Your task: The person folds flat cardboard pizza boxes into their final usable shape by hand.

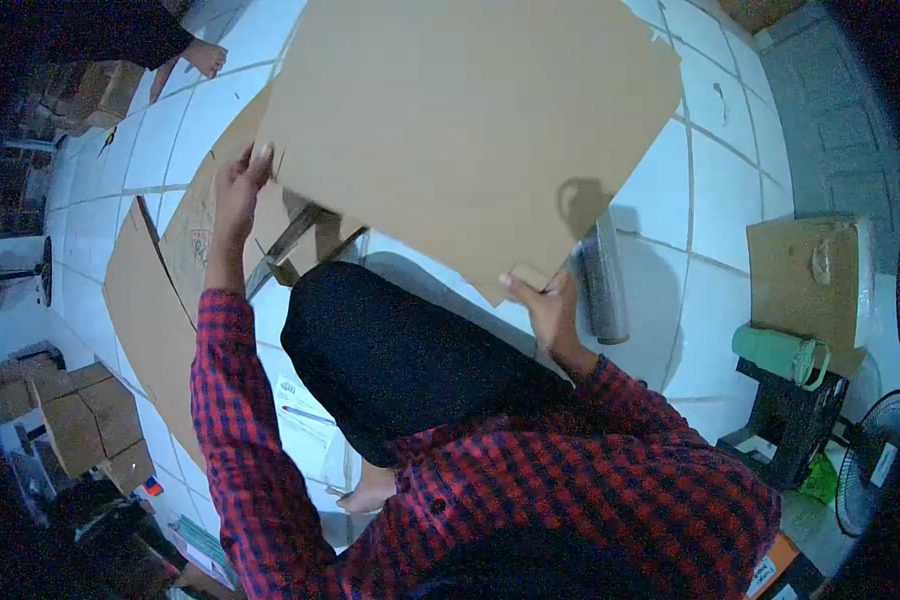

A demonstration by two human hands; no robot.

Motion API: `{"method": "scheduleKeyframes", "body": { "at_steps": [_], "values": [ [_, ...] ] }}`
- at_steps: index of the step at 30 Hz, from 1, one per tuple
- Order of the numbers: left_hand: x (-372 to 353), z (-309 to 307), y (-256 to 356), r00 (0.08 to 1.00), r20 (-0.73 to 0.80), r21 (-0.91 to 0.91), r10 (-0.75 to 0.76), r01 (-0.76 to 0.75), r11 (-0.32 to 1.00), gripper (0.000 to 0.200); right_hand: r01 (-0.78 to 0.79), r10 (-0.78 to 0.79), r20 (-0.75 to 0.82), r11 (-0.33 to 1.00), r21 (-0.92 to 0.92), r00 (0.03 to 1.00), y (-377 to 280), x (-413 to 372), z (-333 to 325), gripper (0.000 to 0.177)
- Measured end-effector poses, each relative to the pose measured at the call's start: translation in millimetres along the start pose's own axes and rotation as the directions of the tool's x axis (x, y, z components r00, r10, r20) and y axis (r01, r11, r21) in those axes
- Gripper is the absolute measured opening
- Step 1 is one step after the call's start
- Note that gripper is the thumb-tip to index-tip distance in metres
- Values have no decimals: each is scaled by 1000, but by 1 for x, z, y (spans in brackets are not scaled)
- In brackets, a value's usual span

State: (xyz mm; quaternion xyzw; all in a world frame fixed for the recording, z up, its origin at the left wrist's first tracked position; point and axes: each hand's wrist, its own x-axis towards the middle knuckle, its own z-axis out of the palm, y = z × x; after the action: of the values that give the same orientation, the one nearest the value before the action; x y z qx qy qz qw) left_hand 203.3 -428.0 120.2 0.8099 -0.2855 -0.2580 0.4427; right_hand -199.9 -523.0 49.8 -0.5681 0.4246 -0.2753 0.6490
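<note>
1. The person is holding a large cardboard sheet up in the air over the white tiled floor, tilted, with its plain brown face toward the camera.
2. The left hand is gripping the sheet's left edge, fingers curled onto it. The right hand is pinching the lower corner, thumb on the near face and the other fingers hidden behind the sheet.
3. Both sleeves are red plaid. A dark-clothed knee is sitting between the arms, just under the sheet.
4. More flat cardboard is lying on the floor to the left. A dark roll of wrap is lying near the right hand.
5. Further right, a green bottle and a cardboard box are resting well apart from the sheet.
6. Judgement: the 2 grips are sitting on opposite sides, which is good for control. Gripping firmly without creasing the edge, and moving the sheet well clear of the roll and the knee, is looking advisable.
7. Another person's bare foot is showing at the top left, well apart.
</note>
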Motion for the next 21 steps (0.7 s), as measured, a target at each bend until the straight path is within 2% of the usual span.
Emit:
{"method": "scheduleKeyframes", "body": {
  "at_steps": [2, 3, 4, 5, 6, 8, 10, 11, 13, 14, 15, 16, 17, 18, 19, 20, 21],
  "values": [
    [23, 26, -6, 983, 36, -170, 180, -171, 971, 37, 0, -2, -47, 999, -43, 999, -2, 7, -5, 35],
    [32, 37, -9, 983, 40, -167, 177, -168, 972, 37, -76, 71, -70, 995, -69, 995, -3, 11, -7, 34],
    [39, 48, -12, 985, 8, -79, 171, -170, 982, 36, -150, 141, -95, 984, -93, 985, -4, 15, -8, 34],
    [45, 57, -16, 985, -26, 8, 169, -169, 986, 35, -150, 141, -94, 984, -94, 986, -2, 17, -7, 34],
    [52, 64, -19, 985, -28, 8, 169, -169, 986, 35, -135, 122, -135, 986, -94, 983, 0, 17, -5, 34],
    [63, 72, -24, 981, -62, 245, 185, -165, 955, 34, -116, 99, -170, 989, -95, 980, 2, 18, -3, 34],
    [77, 75, -25, 974, -33, 314, 224, -203, 928, 34, -307, 288, -124, 935, -177, 949, 2, 19, -9, 41],
    [83, 78, -24, 966, 9, 377, 258, -242, 894, 34, -304, 287, -112, 936, -179, 951, 6, 17, -9, 41],
    [96, 89, -23, 939, 36, 396, 342, -328, 858, 35, -417, 393, -139, 868, -271, 909, 16, 13, -11, 42],
    [101, 98, -21, 955, 28, 351, 295, -286, 892, 35, -483, 477, -82, 846, -228, 875, 15, 13, -12, 43],
    [102, 101, -19, 955, 15, 352, 297, -283, 892, 35, -474, 470, -72, 849, -235, 879, 24, 11, -9, 43],
    [102, 105, -15, 937, 6, 420, 350, -320, 849, 35, -308, 289, -167, 946, -100, 943, 41, 9, -4, 42],
    [103, 107, -13, 915, 1, 484, 403, -353, 801, 35, -109, 110, -283, 994, 17, 953, 47, 8, 1, 42],
    [105, 109, -11, 945, 21, 449, 327, -302, 841, 34, -99, 99, -275, 995, 13, 956, 47, 10, -2, 42],
    [105, 112, -10, 944, 8, 449, 331, -299, 842, 34, -260, 286, -90, 938, 227, 954, 42, 13, -7, 44],
    [101, 118, -8, 921, -53, 544, 386, -298, 785, 33, -439, 422, 134, 809, 390, 897, 39, 15, -14, 45],
    [97, 122, -7, 890, -106, 633, 444, -284, 720, 32, -434, 413, 142, 814, 385, 900, 57, 13, -22, 45]
  ]
}}
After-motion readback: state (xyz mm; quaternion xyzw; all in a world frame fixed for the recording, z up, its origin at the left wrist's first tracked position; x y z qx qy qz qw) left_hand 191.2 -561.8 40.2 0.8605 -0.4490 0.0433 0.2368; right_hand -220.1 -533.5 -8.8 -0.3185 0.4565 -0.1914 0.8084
